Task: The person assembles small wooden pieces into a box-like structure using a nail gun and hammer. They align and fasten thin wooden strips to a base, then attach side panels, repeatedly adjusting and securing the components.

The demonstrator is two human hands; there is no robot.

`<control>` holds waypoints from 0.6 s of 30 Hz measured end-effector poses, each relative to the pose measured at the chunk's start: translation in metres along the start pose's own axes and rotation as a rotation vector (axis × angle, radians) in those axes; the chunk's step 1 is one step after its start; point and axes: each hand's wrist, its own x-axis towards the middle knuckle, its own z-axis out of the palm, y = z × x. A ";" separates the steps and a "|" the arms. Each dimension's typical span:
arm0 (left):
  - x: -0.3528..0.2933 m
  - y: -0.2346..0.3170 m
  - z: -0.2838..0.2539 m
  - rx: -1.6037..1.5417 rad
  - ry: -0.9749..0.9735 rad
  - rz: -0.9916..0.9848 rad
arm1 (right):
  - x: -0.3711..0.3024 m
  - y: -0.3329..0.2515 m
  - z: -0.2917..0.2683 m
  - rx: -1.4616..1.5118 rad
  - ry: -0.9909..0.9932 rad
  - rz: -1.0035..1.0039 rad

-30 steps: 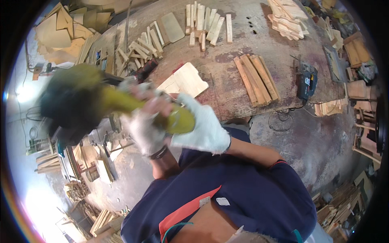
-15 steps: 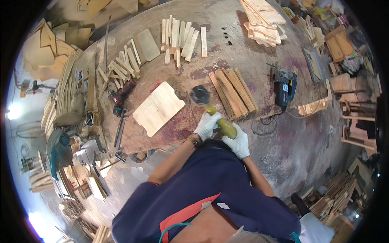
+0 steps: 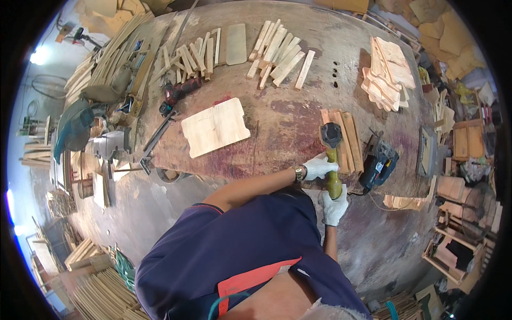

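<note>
Both my gloved hands are closed on a yellow-green angle grinder [image 3: 334,184] with a dark, round head. My left hand [image 3: 320,168] wraps the body close behind the head, with a watch on that wrist. At the rear end, my right hand [image 3: 335,205] grips the body. The grinder's head covers part of a few reddish-brown wood slats [image 3: 350,140] lying side by side; whether it touches them I cannot tell. To the left lies a pale wooden board [image 3: 215,128] with shaped corners.
A blue-black jigsaw [image 3: 380,164] with a cord lies right of the slats. Loose pale sticks [image 3: 282,50] and stacked cut-out boards [image 3: 388,69] sit farther back. A red-black cordless drill [image 3: 178,95] and a bar clamp [image 3: 158,140] are on the left.
My hands have carried the grinder rightward, from beside the slats to over them, and its head now points more straight away from me. The whole view has also turned.
</note>
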 end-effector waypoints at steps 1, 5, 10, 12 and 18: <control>0.001 0.000 -0.009 0.040 -0.035 -0.001 | 0.006 -0.004 -0.001 0.008 -0.041 -0.022; -0.022 -0.015 -0.066 0.325 -0.102 -0.029 | 0.012 -0.029 0.014 0.076 -0.098 -0.069; -0.107 -0.062 -0.144 0.165 0.221 -0.028 | 0.034 -0.055 0.073 0.055 -0.202 -0.167; -0.146 -0.077 -0.170 0.394 0.458 0.066 | 0.042 -0.059 0.097 -0.014 -0.236 -0.150; -0.216 -0.099 -0.239 0.676 1.044 -0.006 | 0.048 -0.079 0.162 -0.115 -0.167 -0.137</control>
